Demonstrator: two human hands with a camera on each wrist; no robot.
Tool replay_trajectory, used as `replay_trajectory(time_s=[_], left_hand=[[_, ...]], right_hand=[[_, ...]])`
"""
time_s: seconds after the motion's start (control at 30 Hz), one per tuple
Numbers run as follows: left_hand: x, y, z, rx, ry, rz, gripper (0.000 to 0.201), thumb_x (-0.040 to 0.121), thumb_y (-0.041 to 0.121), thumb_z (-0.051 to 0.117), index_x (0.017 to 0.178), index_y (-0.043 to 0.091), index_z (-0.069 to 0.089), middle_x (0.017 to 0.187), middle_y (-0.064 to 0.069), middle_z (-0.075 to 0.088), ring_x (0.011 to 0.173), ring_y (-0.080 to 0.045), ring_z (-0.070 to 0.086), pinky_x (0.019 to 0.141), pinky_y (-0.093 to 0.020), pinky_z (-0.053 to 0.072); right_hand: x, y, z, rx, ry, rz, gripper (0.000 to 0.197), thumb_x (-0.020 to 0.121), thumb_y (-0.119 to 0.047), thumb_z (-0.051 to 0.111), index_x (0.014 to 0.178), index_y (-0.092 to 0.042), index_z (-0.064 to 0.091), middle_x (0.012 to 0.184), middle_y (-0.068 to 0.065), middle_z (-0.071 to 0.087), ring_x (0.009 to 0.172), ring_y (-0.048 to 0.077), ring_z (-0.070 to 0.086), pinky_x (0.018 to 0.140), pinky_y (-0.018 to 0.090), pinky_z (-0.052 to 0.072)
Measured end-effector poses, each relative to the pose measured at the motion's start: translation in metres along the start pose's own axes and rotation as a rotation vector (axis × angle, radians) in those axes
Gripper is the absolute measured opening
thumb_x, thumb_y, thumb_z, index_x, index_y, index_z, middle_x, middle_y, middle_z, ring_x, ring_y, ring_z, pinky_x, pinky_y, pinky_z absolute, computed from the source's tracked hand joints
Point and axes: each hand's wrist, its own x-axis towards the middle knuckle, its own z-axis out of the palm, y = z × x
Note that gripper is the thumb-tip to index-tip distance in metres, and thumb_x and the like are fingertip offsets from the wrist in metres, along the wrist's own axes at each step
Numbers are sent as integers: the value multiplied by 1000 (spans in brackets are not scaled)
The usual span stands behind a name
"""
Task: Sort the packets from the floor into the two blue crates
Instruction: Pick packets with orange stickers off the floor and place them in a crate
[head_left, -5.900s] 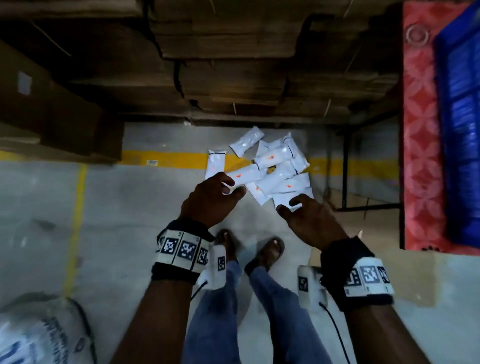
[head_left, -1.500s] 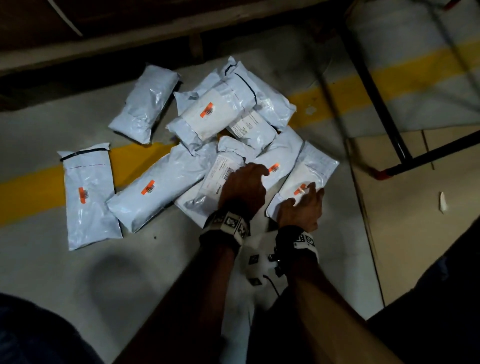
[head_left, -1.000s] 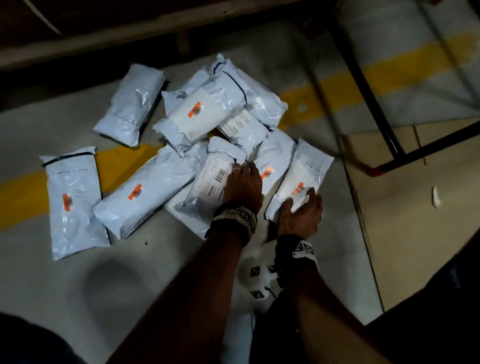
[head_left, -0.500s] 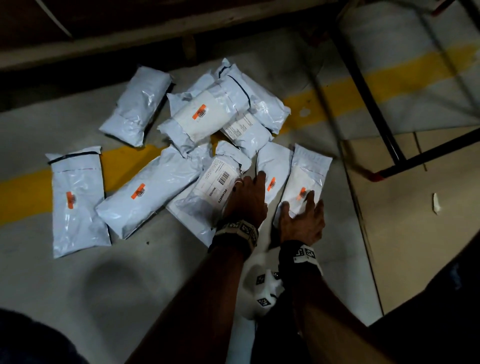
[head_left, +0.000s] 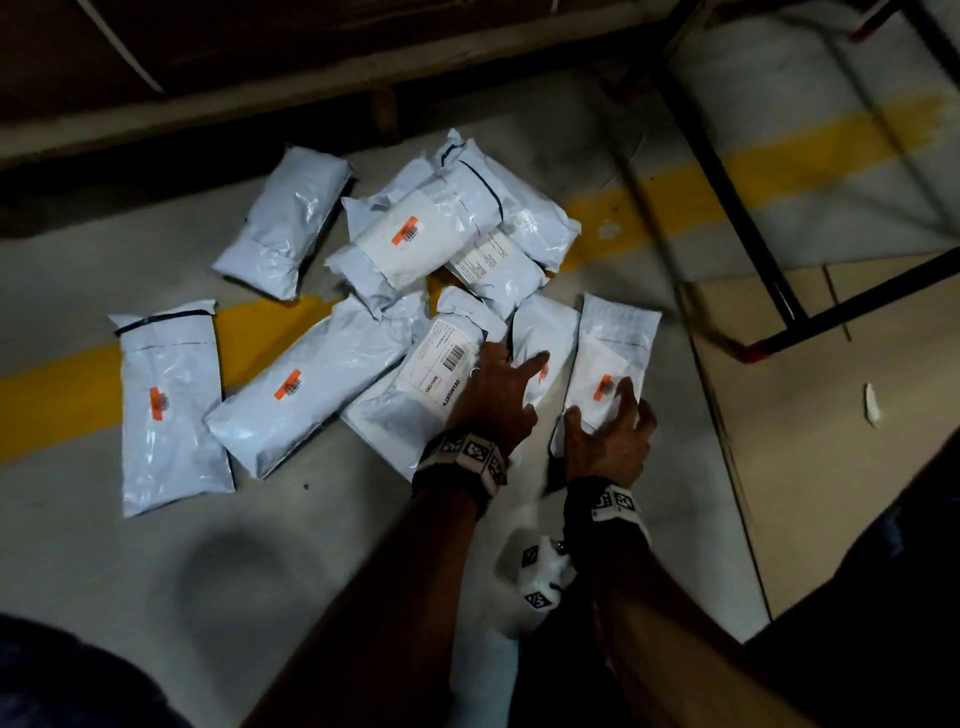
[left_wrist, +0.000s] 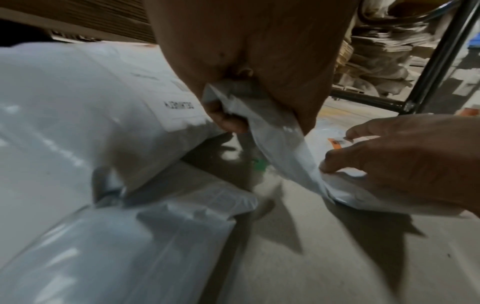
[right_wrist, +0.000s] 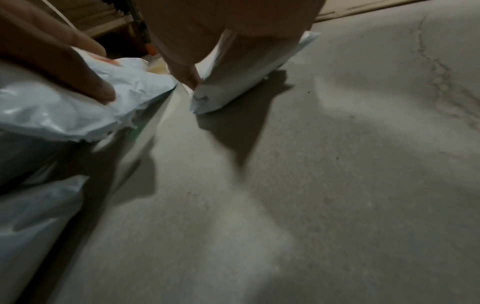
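Left wrist view shows it best: the left hand (left_wrist: 249, 67) has thumb and fingers curled round the near edge of a slim white packet (head_left: 545, 338), pinching only the floppy plastic lip. The right hand (head_left: 605, 431) has its fingers spread and bent over the near end of the rightmost packet (head_left: 618, 343), thumb against its near corner; I'd call it a grip just forming.

Both packets lie on the concrete floor (head_left: 156, 597) at the right edge of the pile (head_left: 415, 244), which straddles a yellow line (head_left: 260, 327).

What I'd worry about: slick poly film held by an edge could slide out mid-lift. The left packet's far end touches the labelled packet (head_left: 441, 364), so it might drag that along. No blue crates in view, so where each goes is a guess, and the orange stickers (head_left: 602, 387) are partly covered by fingers.
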Motion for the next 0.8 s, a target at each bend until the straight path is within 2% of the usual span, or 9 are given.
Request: replay_trajectory(time_s=[0.1, 0.2, 0.3, 0.4, 0.47, 0.53, 0.6, 0.7, 0.8], left_hand=[[-2, -6, 2, 57, -72, -23, 81, 85, 33, 66, 152, 45, 22, 130, -14, 44, 117, -30, 52, 99, -42, 47], [-2, -11, 0, 33, -142, -13, 84, 85, 34, 66, 152, 48, 17, 121, -14, 56, 111, -32, 56, 96, -43, 48], [-4, -11, -9, -34, -109, 17, 82, 83, 28, 69, 152, 43, 27, 119, -13, 58, 111, -30, 56, 97, -37, 44], [-6, -9, -17, -202, -31, 25, 79, 76, 22, 74, 147, 34, 43, 123, -12, 64, 114, -27, 59, 101, -37, 45], [-6, -8, -22, -306, 2, 28, 78, 69, 27, 73, 143, 32, 50, 128, -9, 65, 118, -23, 60, 102, -39, 47], [-7, -7, -30, -365, -2, 27, 80, 66, 30, 75, 142, 30, 51, 134, -4, 62, 120, -20, 59, 103, -38, 47], [-10, -3, -43, -431, -32, -2, 80, 69, 23, 83, 142, 28, 51, 140, -1, 57, 124, -18, 55, 106, -35, 44], [-21, 14, -72, -490, -83, -45, 78, 71, 17, 85, 141, 29, 53, 141, 1, 55, 125, -16, 53, 102, -21, 41], [-49, 49, -112, -514, -91, -85, 76, 71, 15, 85, 140, 27, 55, 137, 2, 57, 122, -15, 54, 94, -13, 37]], right_hand=[[-4, -1, -2, -5, -33, -11, 83, 80, -46, 72, 151, -32, 32, 153, 11, 27, 124, 43, 45, 99, 50, 41], [-5, -3, -2, -9, -42, 14, 85, 78, -47, 74, 150, -36, 32, 148, 15, 32, 122, 43, 46, 101, 49, 41], [-5, -3, -1, 75, 13, -12, 83, 76, -37, 77, 149, -33, 38, 139, 19, 42, 119, 43, 49, 101, 48, 43], [-6, -5, -3, 182, 68, -129, 82, 74, -30, 79, 146, -21, 44, 129, 23, 54, 115, 39, 54, 96, 44, 46], [-3, -11, -4, 264, 96, -183, 80, 72, -32, 79, 143, -12, 47, 123, 23, 60, 110, 38, 60, 94, 44, 51], [0, -19, -8, 322, 136, -230, 78, 71, -32, 80, 139, -5, 51, 117, 21, 65, 104, 35, 64, 90, 38, 52], [-1, -31, -16, 365, 156, -225, 75, 70, -27, 82, 136, -3, 53, 116, 19, 66, 104, 33, 64, 89, 27, 47], [-10, -52, -41, 431, 202, -191, 78, 69, -20, 85, 137, 0, 52, 123, 23, 62, 112, 34, 58, 94, 19, 37], [-26, -69, -91, 456, 186, -149, 78, 72, -23, 82, 140, -3, 49, 129, 22, 58, 119, 33, 55, 100, 32, 44]])
